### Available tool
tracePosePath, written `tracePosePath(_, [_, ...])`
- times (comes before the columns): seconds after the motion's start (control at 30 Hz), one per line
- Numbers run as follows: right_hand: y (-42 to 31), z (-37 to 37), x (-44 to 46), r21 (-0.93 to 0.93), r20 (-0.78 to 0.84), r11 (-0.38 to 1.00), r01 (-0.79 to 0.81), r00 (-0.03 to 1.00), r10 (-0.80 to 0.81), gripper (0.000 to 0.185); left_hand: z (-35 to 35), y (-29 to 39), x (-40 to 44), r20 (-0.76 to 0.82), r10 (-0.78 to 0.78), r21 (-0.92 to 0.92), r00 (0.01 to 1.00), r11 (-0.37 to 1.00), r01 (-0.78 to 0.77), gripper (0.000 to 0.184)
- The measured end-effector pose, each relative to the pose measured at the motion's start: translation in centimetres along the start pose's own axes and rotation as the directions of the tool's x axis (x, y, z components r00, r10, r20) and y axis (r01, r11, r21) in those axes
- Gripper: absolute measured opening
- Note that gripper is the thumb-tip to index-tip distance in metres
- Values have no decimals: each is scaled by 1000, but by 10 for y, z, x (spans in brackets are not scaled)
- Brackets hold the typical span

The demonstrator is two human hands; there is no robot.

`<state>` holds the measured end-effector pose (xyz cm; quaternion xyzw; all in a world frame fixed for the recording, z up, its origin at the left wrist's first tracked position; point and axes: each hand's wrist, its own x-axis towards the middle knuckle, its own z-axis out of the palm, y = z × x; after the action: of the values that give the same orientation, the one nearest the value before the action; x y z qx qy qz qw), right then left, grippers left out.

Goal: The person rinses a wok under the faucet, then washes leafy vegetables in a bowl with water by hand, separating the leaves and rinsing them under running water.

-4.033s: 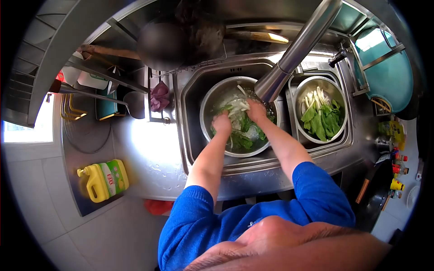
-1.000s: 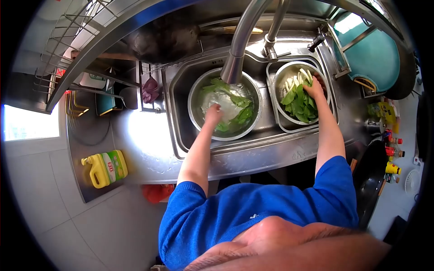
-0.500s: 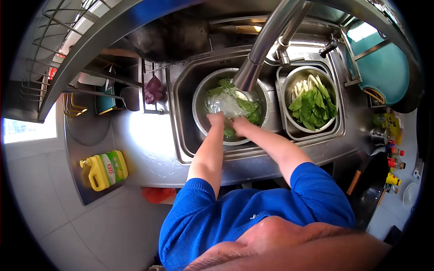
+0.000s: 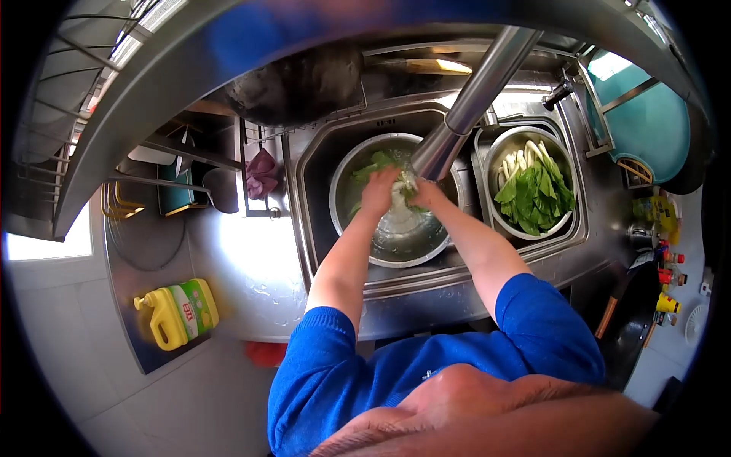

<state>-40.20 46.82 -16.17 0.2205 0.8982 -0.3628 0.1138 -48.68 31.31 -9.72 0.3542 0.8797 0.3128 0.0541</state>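
A round steel basin (image 4: 340,215) with water in it sits in the left sink bowl. My left hand (image 4: 378,190) is closed around leafy greens (image 4: 373,166) over the far half of this basin. Close beside it, my right hand (image 4: 426,195) grips the same greens, with some leaf showing under its fingers. The faucet (image 4: 443,145) hangs just above my right hand and hides part of its fingertips. Its running water falls between my hands. Below them the water in the near half of the basin is clear and rippled.
To the right, a second steel bowl (image 4: 567,156) holds green leaves with white stalks (image 4: 529,190). A yellow jug (image 4: 177,312) stands at the lower left. A purple cloth-like thing (image 4: 261,174) is left of the sink. A dark wok (image 4: 297,84) lies behind it.
Both hands have moved from the near side of the basin up and away from me to beneath the faucet. The greens have gone with them, leaving the near water bare.
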Motion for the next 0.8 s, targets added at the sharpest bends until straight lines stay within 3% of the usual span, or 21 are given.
tracePosePath(0.03, [-11,-2,-10,-2,-3,1000,-1,1000,1,41,3,-1,2,143,59,73,988,995,-70,39])
tracePosePath(0.07, [-21,-5,-19,-31,143,997,67,988,-62,39,6,-2,2,286,103,135,953,980,-146,37])
tracePosePath(0.1, [-29,-12,-28,-48,292,989,136,949,-117,37,13,-7,-2,319,116,170,941,970,-177,31])
tracePosePath(0.13, [-33,-22,-37,-46,301,990,130,947,-110,37,20,-13,-7,327,110,165,939,971,-171,31])
tracePosePath(0.2, [-36,-44,-54,11,463,969,248,857,-224,39,27,-25,-17,522,30,300,852,929,-217,26])
tracePosePath(0.23, [-34,-51,-59,23,483,970,242,847,-223,36,24,-26,-22,523,28,304,852,927,-218,26])
tracePosePath(0.27, [-41,-68,-66,28,481,969,245,847,-228,36,17,-23,-28,508,-40,246,861,964,-100,25])
tracePosePath(0.3, [-54,-92,-76,109,507,990,92,851,-135,33,10,-21,-32,498,-110,184,860,983,19,26])
tracePosePath(0.33, [-61,-108,-84,184,541,981,-68,840,-43,29,4,-24,-34,503,-112,190,857,982,17,26])
tracePosePath(0.37, [-60,-115,-88,191,542,979,-70,839,-45,29,-4,-28,-35,493,-259,36,830,960,278,31])
tracePosePath(0.4, [-57,-121,-90,280,513,949,-146,858,-20,26,-11,-31,-36,506,-394,-120,767,849,515,36])
tracePosePath(0.43, [-55,-124,-92,364,488,906,-215,873,11,23,-16,-33,-38,508,-396,-117,765,848,517,36])
tracePosePath(0.5, [-51,-117,-92,396,424,906,-150,905,-36,23,-35,-29,-36,642,-386,-525,663,409,747,29])
tracePosePath(0.53, [-48,-109,-91,423,356,902,-85,931,-79,22,-42,-25,-35,703,-339,-633,625,102,767,27])
tracePosePath(0.57, [-47,-99,-88,337,315,941,6,941,-119,22,-50,-15,-34,728,-252,-666,638,-36,745,24])
tracePosePath(0.6, [-56,-94,-93,337,314,941,8,942,-120,22,-47,-13,-35,727,-251,-667,639,-35,745,24])
tracePosePath(0.67, [-78,-80,-101,171,348,969,177,909,-227,24,-38,-7,-38,721,-273,-669,636,-38,742,29])
tracePosePath(0.7, [-82,-77,-96,172,345,969,176,911,-227,24,-34,-4,-39,686,-376,-658,624,45,751,32])
tracePosePath(0.73, [-84,-75,-89,200,482,974,105,855,-191,25,-35,-6,-41,686,-372,-657,625,51,752,32])
tracePosePath(0.77, [-83,-73,-80,215,610,976,30,777,-158,26,-33,-11,-44,618,-511,-673,597,48,738,33])
tracePosePath(0.8, [-76,-71,-65,237,510,970,-50,856,-80,26,-32,-16,-48,535,-639,-690,552,45,722,33])
